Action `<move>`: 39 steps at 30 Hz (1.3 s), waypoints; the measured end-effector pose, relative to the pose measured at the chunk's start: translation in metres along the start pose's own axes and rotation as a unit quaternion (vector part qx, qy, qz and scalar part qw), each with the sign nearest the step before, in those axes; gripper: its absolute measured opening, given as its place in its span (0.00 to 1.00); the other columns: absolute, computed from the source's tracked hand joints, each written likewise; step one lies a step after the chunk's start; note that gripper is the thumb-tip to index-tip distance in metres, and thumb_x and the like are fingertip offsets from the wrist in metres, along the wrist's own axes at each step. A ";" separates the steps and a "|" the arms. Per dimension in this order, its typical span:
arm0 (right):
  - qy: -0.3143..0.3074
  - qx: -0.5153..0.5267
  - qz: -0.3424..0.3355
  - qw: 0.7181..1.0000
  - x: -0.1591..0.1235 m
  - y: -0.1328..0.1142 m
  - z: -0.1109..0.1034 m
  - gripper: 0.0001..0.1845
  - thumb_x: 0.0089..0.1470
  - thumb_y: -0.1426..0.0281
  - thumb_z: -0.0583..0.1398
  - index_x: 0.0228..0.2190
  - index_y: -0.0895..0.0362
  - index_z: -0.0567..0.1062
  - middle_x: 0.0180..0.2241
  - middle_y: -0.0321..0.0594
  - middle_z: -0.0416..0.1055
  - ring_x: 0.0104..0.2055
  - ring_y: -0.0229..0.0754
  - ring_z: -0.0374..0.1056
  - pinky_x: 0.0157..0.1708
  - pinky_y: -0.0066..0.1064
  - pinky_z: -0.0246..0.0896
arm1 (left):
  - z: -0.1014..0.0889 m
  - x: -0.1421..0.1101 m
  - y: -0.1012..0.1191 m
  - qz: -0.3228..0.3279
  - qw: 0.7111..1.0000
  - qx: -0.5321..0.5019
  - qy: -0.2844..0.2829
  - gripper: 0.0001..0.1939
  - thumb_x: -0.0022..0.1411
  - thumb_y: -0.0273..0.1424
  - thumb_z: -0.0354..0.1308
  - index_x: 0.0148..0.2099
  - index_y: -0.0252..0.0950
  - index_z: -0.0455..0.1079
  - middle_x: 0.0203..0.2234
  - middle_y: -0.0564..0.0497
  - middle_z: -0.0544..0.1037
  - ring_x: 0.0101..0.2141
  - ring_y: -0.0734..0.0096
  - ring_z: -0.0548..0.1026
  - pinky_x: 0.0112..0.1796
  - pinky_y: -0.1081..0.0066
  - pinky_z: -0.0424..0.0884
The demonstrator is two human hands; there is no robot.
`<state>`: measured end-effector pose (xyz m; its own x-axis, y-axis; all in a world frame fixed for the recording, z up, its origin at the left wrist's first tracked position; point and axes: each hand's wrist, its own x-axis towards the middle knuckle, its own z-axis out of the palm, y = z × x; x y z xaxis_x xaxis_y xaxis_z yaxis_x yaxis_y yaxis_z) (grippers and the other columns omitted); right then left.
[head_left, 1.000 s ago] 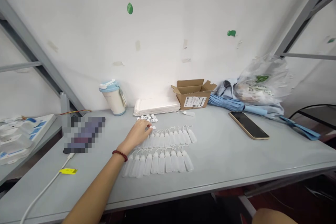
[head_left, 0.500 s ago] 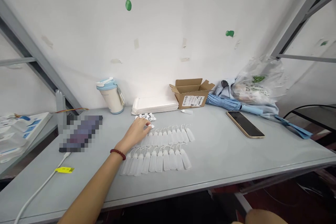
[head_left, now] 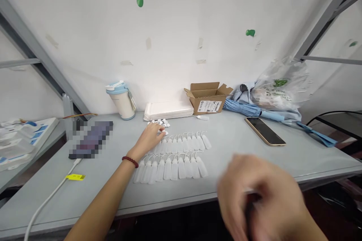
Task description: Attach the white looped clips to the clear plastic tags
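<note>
My left hand (head_left: 149,138), with a dark red bead bracelet (head_left: 130,162) on its wrist, is at the small white caps (head_left: 162,122). Its fingers are bent and drawn together beside a single cap (head_left: 166,133), and whatever they may grip is hidden. Two rows of translucent squeeze bottles lie flat: a back row (head_left: 185,144) partly under this hand, and a front row (head_left: 174,168). Thin white cords or tubes curve from the bottle necks. My right hand (head_left: 258,197) is raised at the table's front edge, its curled fingers smeared by motion.
Behind the caps lies a stack of white trays or sheets (head_left: 168,110), next to an open cardboard box (head_left: 207,99). One bottle (head_left: 203,118) lies before the box. A tumbler (head_left: 121,101), phone (head_left: 265,131), blue umbrella (head_left: 246,108), plastic bag (head_left: 278,90) and white cable (head_left: 51,197) surround the work.
My right hand has come into view at lower right, above the table's front edge. My left hand stays by the caps, its fingers shifting only slightly. The camera view shifts a little.
</note>
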<state>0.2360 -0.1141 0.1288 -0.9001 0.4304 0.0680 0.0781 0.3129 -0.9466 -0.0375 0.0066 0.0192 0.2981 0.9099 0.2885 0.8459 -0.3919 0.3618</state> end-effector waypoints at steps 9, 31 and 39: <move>0.372 -0.329 0.263 0.828 0.021 0.131 -0.044 0.07 0.49 0.68 0.55 0.31 0.58 0.69 0.28 0.39 0.71 0.26 0.38 0.64 0.26 0.28 0.53 | -0.006 -0.002 0.009 -0.013 0.999 -0.034 0.024 0.10 0.58 0.32 0.50 0.37 0.35 0.71 0.34 0.47 0.76 0.40 0.60 0.70 0.41 0.64 0.66; 0.362 -0.334 0.103 0.864 0.084 0.128 -0.065 0.11 0.58 0.66 0.50 0.39 0.59 0.65 0.32 0.44 0.72 0.30 0.42 0.66 0.30 0.29 0.55 | -0.004 -0.002 0.025 -0.070 0.951 -0.301 0.013 0.15 0.56 0.39 0.55 0.40 0.34 0.73 0.36 0.47 0.77 0.34 0.67 0.72 0.33 0.70 0.66; 0.343 -0.364 -0.029 0.865 0.097 0.147 -0.044 0.12 0.59 0.69 0.49 0.42 0.59 0.67 0.39 0.49 0.70 0.41 0.46 0.65 0.39 0.36 0.58 | -0.005 -0.002 0.028 -0.121 0.874 -0.471 0.019 0.19 0.50 0.39 0.61 0.42 0.34 0.73 0.32 0.50 0.75 0.31 0.73 0.69 0.33 0.72 0.65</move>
<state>0.1791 0.0109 0.0098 -0.4637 0.7202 0.5160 0.5161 0.6930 -0.5035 -0.0168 -0.0068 0.0334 0.1307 0.9835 0.1254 0.1382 -0.1434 0.9800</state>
